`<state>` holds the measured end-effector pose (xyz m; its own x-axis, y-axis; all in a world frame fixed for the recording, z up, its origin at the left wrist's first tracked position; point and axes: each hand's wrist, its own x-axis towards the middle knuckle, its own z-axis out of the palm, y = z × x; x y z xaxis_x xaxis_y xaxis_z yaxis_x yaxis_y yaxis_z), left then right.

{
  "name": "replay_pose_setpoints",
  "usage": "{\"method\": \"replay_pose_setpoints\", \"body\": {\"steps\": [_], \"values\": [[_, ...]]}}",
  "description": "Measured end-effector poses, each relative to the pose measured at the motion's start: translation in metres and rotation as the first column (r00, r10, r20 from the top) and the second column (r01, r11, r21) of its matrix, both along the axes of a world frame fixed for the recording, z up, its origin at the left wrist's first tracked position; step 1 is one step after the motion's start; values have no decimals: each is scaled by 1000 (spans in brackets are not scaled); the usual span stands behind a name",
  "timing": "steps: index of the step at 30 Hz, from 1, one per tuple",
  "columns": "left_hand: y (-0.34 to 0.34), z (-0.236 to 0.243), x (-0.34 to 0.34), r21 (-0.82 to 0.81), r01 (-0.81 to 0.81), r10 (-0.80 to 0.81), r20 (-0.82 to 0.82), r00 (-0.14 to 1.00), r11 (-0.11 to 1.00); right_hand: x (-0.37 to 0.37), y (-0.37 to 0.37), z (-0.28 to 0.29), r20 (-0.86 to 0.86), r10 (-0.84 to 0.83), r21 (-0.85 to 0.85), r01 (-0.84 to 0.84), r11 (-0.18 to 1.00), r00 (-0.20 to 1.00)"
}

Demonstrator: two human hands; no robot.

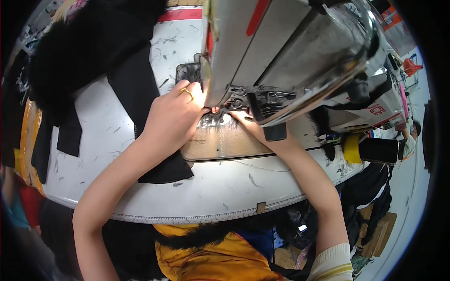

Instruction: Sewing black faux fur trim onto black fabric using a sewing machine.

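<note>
While your left hand (176, 110) curls half-closed by the sewing machine (234, 51), dark furry material (211, 117) lies between it and your partly hidden right hand (255, 129), openness unclear. Can't tell either grip. Drifting fingers could get pinched; slack guiding could bunch fur.

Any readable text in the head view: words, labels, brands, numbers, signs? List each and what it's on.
White panel, right of the sewing machine: large red lettering, tilted; printed wording not copied here.
Measuring strip, table's front edge: fine marks; any numbers too small to read.
Elsewhere: nothing I can read.
</note>
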<state>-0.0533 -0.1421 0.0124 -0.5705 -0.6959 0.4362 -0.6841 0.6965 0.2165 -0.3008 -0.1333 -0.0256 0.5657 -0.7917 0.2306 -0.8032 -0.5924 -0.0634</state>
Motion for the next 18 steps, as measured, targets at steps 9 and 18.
{"method": "replay_pose_setpoints", "body": {"steps": [9,18], "values": [[-8,-8,3,-101,30,-40,-98,994,994,17,0,6,488,-208,137,161,977,848],[1,46,43,197,87,35,-542,840,976,9,-16,-9,235,-190,-36,204,978,953]]}}
